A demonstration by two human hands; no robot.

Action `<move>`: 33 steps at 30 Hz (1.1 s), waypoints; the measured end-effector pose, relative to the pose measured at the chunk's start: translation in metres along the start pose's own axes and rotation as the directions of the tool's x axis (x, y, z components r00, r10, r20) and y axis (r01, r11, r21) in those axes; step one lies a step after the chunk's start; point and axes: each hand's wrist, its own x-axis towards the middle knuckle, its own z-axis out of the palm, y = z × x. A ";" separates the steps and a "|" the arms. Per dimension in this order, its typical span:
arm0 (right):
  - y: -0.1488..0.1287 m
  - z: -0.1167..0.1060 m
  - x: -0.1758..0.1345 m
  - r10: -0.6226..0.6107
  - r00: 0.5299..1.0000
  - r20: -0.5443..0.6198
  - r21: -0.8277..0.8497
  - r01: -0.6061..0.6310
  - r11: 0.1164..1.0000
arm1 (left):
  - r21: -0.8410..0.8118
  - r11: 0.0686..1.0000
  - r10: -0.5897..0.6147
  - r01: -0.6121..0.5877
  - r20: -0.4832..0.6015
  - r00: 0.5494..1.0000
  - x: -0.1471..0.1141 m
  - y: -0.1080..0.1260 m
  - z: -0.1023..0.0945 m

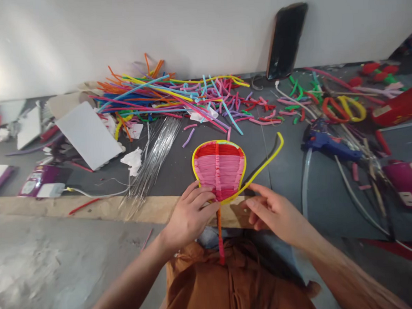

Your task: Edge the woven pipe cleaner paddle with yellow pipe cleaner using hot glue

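Observation:
A rounded piece made of pipe cleaners [206, 166], pink with red bands at top and bottom and a red line down its middle, rests at the table's front edge. A yellow pipe cleaner [266, 162] runs round its rim, and its loose end sticks out to the upper right. My left hand [191, 214] is closed on the lower left edge of the piece, fingers on top. Beside the lower right edge is my right hand [273, 213], its index finger stretched out near the yellow pipe cleaner and the other fingers loosely bent. An orange and pink stem [220, 231] hangs down below the piece.
Behind lies a heap of coloured pipe cleaners [162, 95]. A phone [286, 41] leans on the wall. To the right are a blue glue gun [330, 142] and its cable; to the left, thin wires [158, 152], a white card [89, 134] and a purple box [39, 180].

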 end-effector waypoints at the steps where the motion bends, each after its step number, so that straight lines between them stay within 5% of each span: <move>1: -0.003 -0.004 0.004 -0.010 1.000 -0.008 0.028 0.011 1.000 | 0.013 1.000 0.002 -0.002 -0.003 1.000 0.003 0.001 0.000; 15: -0.041 -0.051 0.052 -0.142 0.934 -0.329 0.300 0.246 0.921 | 0.077 0.997 0.026 -0.030 0.055 0.998 0.022 0.026 0.012; 17: -0.045 -0.061 0.049 -0.217 0.893 -0.393 0.288 0.344 0.894 | 0.069 0.997 -0.034 0.030 0.062 0.997 0.024 0.020 0.006; 21: -0.060 -0.088 0.044 -0.390 0.716 -0.578 0.157 0.567 0.809 | 0.144 0.954 -0.264 0.263 -0.011 0.964 0.038 0.001 -0.007; 24: -0.070 -0.103 0.042 -0.470 0.710 -0.524 -0.064 0.518 0.853 | 0.213 0.899 -0.396 0.383 0.024 0.918 0.054 -0.018 -0.016; 26: -0.072 -0.107 0.041 -0.532 0.736 -0.419 -0.390 0.384 0.837 | 0.265 0.875 -0.438 0.406 0.073 0.896 0.068 -0.031 -0.021; 29: -0.064 -0.104 0.038 -0.568 0.786 -0.242 -0.797 0.172 0.578 | 0.305 0.868 -0.444 0.392 0.123 0.888 0.098 -0.046 -0.025; 33: -0.037 -0.083 0.024 -0.510 0.857 -0.073 -0.952 0.092 0.291 | 0.326 0.883 -0.416 0.338 0.211 0.884 0.150 -0.055 -0.013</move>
